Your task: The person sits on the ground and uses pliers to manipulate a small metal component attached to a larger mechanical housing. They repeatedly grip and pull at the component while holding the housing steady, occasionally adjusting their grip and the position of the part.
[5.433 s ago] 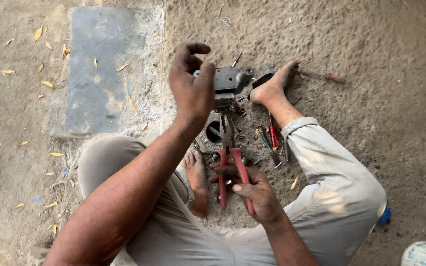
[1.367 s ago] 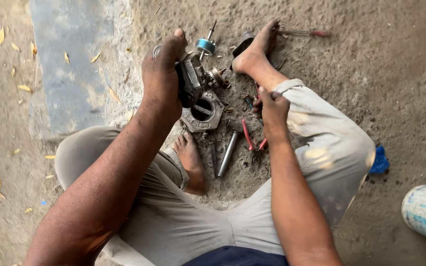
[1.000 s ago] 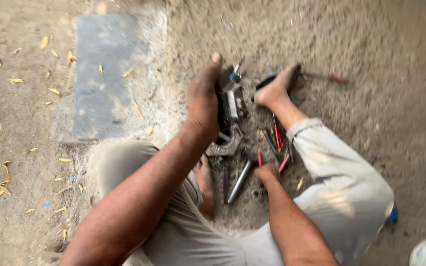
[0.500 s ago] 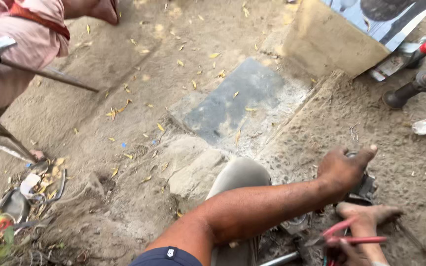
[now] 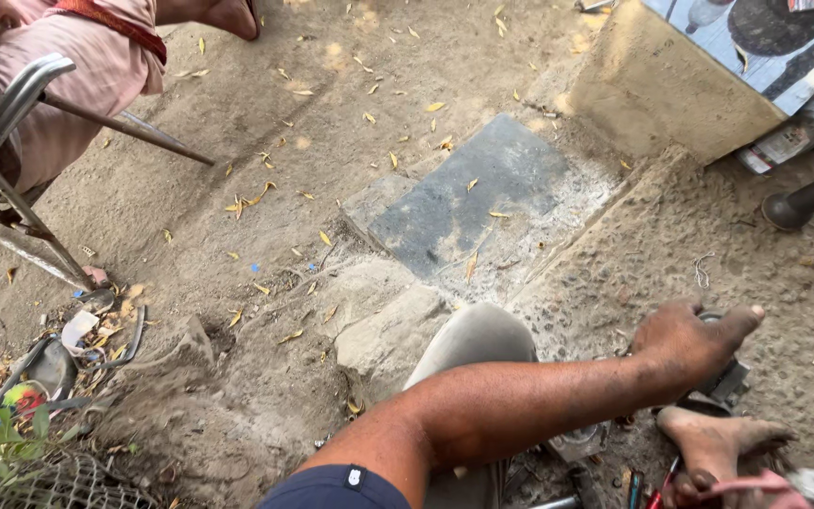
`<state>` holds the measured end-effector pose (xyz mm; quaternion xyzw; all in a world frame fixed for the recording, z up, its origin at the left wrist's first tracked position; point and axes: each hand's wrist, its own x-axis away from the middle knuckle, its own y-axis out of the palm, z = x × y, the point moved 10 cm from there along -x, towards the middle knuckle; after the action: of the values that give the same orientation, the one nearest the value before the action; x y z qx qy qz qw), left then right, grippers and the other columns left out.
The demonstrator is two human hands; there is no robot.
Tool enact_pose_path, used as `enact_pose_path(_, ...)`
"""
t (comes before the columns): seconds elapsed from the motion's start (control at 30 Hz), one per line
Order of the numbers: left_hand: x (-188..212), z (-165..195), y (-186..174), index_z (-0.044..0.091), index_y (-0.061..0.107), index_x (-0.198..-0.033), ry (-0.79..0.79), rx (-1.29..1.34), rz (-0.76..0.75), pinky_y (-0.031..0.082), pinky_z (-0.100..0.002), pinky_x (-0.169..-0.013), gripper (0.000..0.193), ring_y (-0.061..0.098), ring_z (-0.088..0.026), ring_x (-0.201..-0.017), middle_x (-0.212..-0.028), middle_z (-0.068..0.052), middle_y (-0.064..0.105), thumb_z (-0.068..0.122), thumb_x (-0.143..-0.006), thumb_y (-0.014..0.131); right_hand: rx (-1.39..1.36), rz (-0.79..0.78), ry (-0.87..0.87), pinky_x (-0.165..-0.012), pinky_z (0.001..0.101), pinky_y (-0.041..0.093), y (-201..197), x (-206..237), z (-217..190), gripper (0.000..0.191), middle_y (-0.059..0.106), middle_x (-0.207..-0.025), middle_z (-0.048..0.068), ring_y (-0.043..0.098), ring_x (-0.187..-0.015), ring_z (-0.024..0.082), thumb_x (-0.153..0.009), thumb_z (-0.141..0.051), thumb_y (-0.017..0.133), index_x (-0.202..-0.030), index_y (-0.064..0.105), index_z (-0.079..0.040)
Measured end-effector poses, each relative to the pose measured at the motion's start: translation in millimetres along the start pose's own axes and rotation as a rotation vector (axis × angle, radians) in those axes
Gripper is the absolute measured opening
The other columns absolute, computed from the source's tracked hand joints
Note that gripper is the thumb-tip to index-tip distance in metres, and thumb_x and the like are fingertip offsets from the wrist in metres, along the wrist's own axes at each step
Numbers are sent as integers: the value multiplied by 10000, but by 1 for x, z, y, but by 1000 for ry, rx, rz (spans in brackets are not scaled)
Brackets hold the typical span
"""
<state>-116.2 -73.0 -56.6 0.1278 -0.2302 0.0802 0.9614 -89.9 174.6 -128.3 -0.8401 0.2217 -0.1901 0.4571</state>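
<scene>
I see a dark grey stone slab [image 5: 482, 193] set in tan, sandy ground [image 5: 266, 141] dotted with yellow leaves [image 5: 435, 106]; red-handled tools [image 5: 675, 471]; navy sleeve [image 5: 336, 488].

An open-air roadside repair spot: bare dirt ground [image 5: 266, 188], a dark stone slab [image 5: 468, 193] set in it, metal parts [image 5: 723, 382] just right of that slab.

Your left hand [image 5: 690, 341] covers most of the metal part [image 5: 723, 382] beneath it; your right hand is cut off below your foot [image 5: 720, 441]
</scene>
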Motion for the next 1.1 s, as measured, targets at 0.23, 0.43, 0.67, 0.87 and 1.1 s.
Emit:
enact_pose_path(0.23,-16,18,17,-54,530,-1477,107,-345,-105,520,-510,-1003,1032,681,-403,-1168,-1162,-303,737,783,-875,482,-143,13,-117,-792,463,470,7,-22,-75,371,621,-1014,191,614,-903,332,-867,-163,667,-1200,581,-26)
enact_pose_path(0.43,-8,26,28,6,533,-1490,186,-420,-104,550,-500,-952,935,687,-361,-1087,-1204,-233,683,714,-879,555,-1,-89,-86,-867,460,478,9,-4,-45,410,636,-1097,199,630,-992,331,-865,-126,657,-1247,573,-3)
enact_pose_path(0.67,43,73,32,-83,682,-1260,319,-190,-209,613,-417,-797,685,725,-254,-864,-1000,-202,742,537,-969,667,74,-500,-167,-954,456,487,30,30,2,458,652,-1195,210,648,-1096,330,-864,-84,645,-1301,564,24)
enact_pose_path(0.87,34,83,39,36,741,-1237,531,-352,-176,599,-394,-843,401,749,-195,-919,-1086,-112,743,347,-1039,584,-580,-681,-519,-1028,453,495,-8,74,17,501,666,-1279,218,664,-1185,329,-863,-48,635,-1348,556,47)
enact_pose_path(1.1,-3,65,41,25,588,-834,341,308,-462,461,-294,-583,248,588,-110,-706,-753,-10,572,177,-1010,676,-896,-1099,-336,-1065,460,521,-41,172,34,515,686,-1341,274,676,-1255,345,-872,-57,591,-1361,578,105)
